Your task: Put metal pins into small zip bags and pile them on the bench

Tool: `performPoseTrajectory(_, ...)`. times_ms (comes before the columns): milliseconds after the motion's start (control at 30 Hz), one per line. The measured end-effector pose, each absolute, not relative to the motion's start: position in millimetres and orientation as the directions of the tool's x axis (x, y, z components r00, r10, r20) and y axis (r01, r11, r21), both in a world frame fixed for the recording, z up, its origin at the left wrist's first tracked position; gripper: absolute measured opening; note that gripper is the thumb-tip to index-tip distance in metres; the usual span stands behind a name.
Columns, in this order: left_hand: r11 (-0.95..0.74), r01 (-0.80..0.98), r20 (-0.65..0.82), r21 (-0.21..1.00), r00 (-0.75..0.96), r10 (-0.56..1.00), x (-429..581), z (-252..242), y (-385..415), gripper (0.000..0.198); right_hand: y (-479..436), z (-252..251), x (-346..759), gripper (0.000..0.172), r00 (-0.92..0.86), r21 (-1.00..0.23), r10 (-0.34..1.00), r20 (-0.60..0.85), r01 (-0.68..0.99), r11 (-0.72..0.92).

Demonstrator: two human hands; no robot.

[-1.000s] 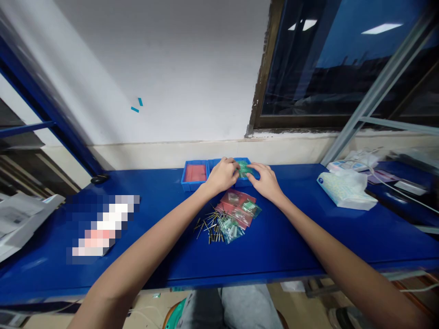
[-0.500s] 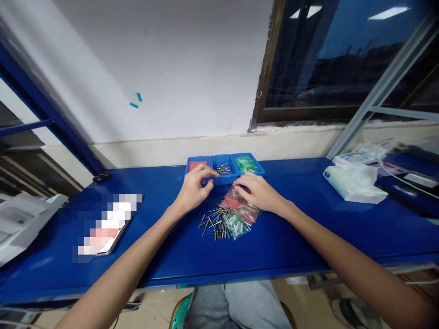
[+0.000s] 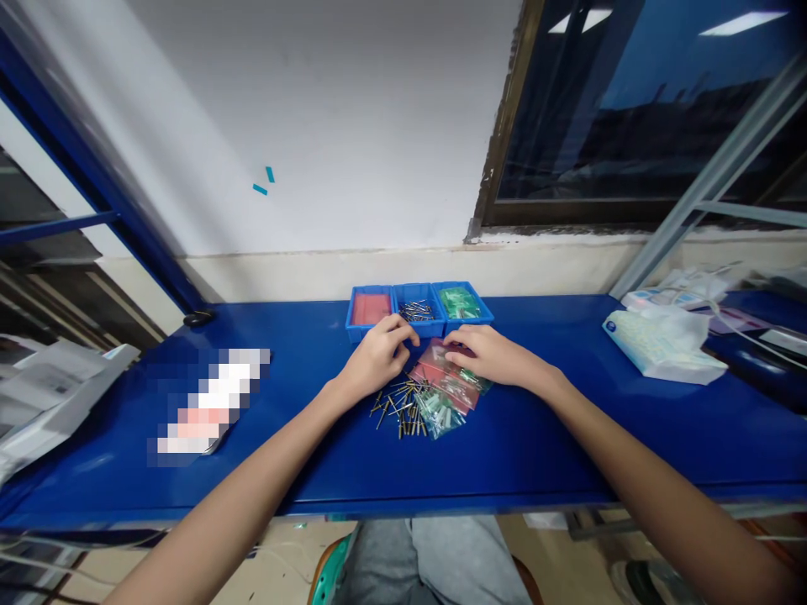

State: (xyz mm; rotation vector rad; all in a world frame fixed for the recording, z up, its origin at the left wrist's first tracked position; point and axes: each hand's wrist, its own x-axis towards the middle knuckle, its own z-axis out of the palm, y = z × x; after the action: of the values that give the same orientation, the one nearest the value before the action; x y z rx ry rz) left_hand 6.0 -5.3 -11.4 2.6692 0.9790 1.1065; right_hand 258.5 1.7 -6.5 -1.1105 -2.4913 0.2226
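Three small blue bins stand in a row at the back of the blue table [image 3: 517, 445]: the left bin [image 3: 371, 307] holds red bags, the middle bin [image 3: 416, 312] metal pins, the right bin [image 3: 460, 302] green bags. In front lies a pile of red bags [image 3: 445, 376], green bags [image 3: 441, 413] and loose metal pins [image 3: 397, 407]. My left hand [image 3: 378, 357] hovers over the pins with fingers curled, holding nothing I can see. My right hand [image 3: 488, 353] rests flat on the red bags.
A blurred flat object [image 3: 205, 399] lies at the left. A white plastic packet [image 3: 661, 344] and cables sit at the right. Stacked papers [image 3: 44, 395] are at the far left edge. A wall and a dark window rise behind the table.
Both hands have come back from the bins to the pile in front. The left hand moved from the red bin's edge toward the loose pins; the right settled on the red bags.
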Motion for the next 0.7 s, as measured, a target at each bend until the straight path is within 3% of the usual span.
performPoseTrajectory(200,-0.789,0.552,0.519,0.270,0.607,0.602,7,-15,-7,0.024,5,-15,263,0.028,-0.543,-0.270,0.793,0.275,0.748,0.606)
performPoseTrajectory(367,-0.760,0.580,0.427,0.293,0.632,0.647,9,-17,-7,0.027,5,-19,259,0.024,-0.554,-0.285,0.787,0.272,0.734,0.616)
performPoseTrajectory(700,-0.678,0.490,0.366,0.548,0.588,0.721,10,-17,-2,0.038,2,-18,246,0.021,-0.552,-0.315,0.772,0.315,0.707,0.633)
